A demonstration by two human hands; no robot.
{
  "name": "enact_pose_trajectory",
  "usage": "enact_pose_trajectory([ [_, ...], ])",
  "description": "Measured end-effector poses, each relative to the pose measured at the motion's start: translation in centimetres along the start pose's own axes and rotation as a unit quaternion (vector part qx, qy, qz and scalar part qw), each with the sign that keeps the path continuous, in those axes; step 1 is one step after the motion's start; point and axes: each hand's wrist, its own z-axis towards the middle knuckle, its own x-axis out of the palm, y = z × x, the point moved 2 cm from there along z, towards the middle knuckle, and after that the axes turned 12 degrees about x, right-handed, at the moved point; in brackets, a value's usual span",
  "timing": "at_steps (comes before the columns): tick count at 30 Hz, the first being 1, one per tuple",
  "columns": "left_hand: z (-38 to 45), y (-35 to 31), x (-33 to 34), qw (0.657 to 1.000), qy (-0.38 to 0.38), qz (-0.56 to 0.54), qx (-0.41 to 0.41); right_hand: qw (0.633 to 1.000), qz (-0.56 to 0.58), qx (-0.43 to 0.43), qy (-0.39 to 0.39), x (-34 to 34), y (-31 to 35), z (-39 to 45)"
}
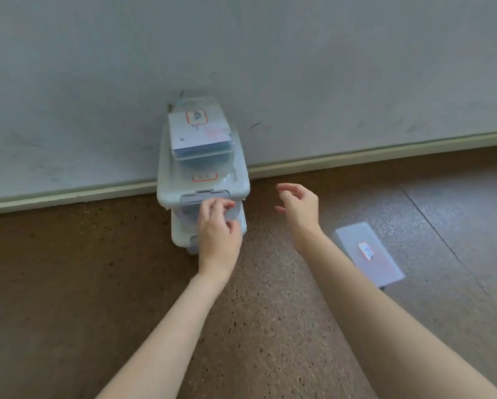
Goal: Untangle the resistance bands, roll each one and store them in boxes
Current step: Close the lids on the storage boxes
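A stack of translucent plastic boxes (166,182) stands on the floor against the wall, each with a red-edged label. The small top box (199,133) rests on a larger box with a grey latch (205,195). My left hand (218,234) is at the front of the stack, its fingers curled on the latch and the box edge just below it. My right hand (299,208) hovers open to the right of the stack, touching nothing. No resistance band is in view.
A separate flat grey box or lid (368,253) with a label lies on the floor at the right, partly behind my right forearm. A grey wall with a pale skirting strip (356,158) runs behind the stack. The floor is brown and speckled.
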Motion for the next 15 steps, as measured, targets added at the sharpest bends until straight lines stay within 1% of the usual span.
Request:
enact_pose_trajectory([
  [2,-2.7,0.0,3.8,0.994,0.103,-0.016,-0.035,0.997,-0.058,0.037,-0.037,-3.8,-3.7,1.0],
  [4,-4.4,0.1,7.2,0.981,0.181,-0.018,-0.069,0.981,-0.174,0.052,-0.066,-7.8,-7.0,2.4],
  [5,-5.0,0.1,8.7,0.974,0.210,-0.018,-0.080,0.966,-0.241,0.052,-0.077,-9.7,-8.6,3.2],
  [7,-5.9,0.1,11.3,0.962,0.256,-0.016,-0.090,0.919,-0.378,0.064,-0.091,-13.0,-11.3,4.4],
  [9,-6.7,0.1,13.6,0.950,0.295,-0.012,-0.098,0.847,-0.513,0.084,-0.113,-15.7,-13.5,5.5],
  [10,-7.0,0.1,14.6,0.945,0.312,-0.007,-0.098,0.818,-0.555,0.101,-0.116,-16.8,-14.4,6.2],
  [11,-7.3,0.1,15.5,0.941,0.325,-0.004,-0.095,0.802,-0.572,0.127,-0.114,-17.7,-14.9,6.7],
  [13,-7.8,0.2,16.9,0.936,0.340,-0.003,-0.087,0.795,-0.570,0.177,-0.110,-18.8,-15.6,7.4],
  [15,-8.2,0.5,17.8,0.934,0.346,-0.008,-0.092,0.789,-0.578,0.164,-0.125,-18.5,-16.0,7.2],
])
